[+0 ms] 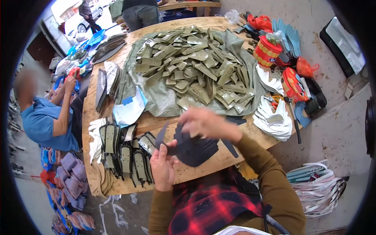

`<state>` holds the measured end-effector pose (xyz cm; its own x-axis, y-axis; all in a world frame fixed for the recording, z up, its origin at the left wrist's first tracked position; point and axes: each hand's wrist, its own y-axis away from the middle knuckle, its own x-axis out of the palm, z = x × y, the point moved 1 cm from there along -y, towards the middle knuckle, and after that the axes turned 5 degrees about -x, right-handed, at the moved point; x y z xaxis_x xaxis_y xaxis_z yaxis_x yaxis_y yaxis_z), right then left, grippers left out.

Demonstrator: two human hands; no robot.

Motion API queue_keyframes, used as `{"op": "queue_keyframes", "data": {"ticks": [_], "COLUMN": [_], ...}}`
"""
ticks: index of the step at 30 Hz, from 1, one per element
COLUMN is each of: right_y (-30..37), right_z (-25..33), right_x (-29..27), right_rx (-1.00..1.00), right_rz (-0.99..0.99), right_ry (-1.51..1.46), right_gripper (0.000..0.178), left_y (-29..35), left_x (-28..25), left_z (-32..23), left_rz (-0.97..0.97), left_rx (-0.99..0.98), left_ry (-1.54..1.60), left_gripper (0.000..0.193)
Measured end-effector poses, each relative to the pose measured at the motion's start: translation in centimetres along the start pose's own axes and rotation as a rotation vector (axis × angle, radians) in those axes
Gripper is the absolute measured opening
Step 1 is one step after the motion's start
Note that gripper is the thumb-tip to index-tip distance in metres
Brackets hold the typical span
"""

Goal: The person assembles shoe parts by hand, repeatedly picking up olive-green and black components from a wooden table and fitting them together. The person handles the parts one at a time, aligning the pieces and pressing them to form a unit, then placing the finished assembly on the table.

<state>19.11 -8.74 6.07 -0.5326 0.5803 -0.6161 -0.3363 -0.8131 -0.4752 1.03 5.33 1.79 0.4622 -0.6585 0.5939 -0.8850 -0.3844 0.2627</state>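
My left hand (pixel 163 169) is closed at the table's near edge, thumb and fingers pinching a dark curved strip (pixel 161 135) that stands up from the grip. My right hand (pixel 207 123) is smeared by motion above a stack of dark flat pieces (pixel 200 153); whether it holds anything cannot be made out. Left of my left hand lie several bundles of olive and black curved strips (pixel 125 156). A silvery-faced olive strip (pixel 147 143) rests closest to that hand. Beyond both hands, a big heap of olive curved pieces with small holes (pixel 192 62) spreads over a plastic sheet (pixel 156 106).
White pieces (pixel 273 119) lie at the right edge beside a hammer-like tool (pixel 293 117) and red-yellow tubs (pixel 267 51). A paper sheet (pixel 130 108) lies left of the heap. A seated person in blue (pixel 49 121) works at the left. Strap bundles (pixel 317 188) lie low at right.
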Motion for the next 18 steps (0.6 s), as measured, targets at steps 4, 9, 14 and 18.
{"op": "queue_keyframes", "data": {"ticks": [4, 9, 14, 18], "right_y": [0.7, 4.0, 9.2, 10.1], "right_z": [-10.9, -15.2, -14.0, -14.1], "right_x": [-11.1, -14.7, -12.8, -13.2], "right_rx": [0.032, 0.079, 0.118, 0.295], "right_rz": [-0.250, 0.046, 0.013, -0.034], "right_ry": [1.081, 1.332, 1.134, 0.835], "right_gripper": [0.032, 0.018, 0.026, 0.038], "left_y": [1.7, 3.1, 4.1, 4.0], "left_x": [1.7, 2.8, 2.8, 3.5], "left_z": [-1.2, -0.9, 0.1, 0.9], "left_rz": [0.073, 0.125, 0.074, 0.102], "left_rx": [-0.094, -0.205, -0.224, -0.255], "left_ry": [0.123, 0.224, 0.223, 0.240], "left_gripper": [0.026, 0.027, 0.026, 0.028]}}
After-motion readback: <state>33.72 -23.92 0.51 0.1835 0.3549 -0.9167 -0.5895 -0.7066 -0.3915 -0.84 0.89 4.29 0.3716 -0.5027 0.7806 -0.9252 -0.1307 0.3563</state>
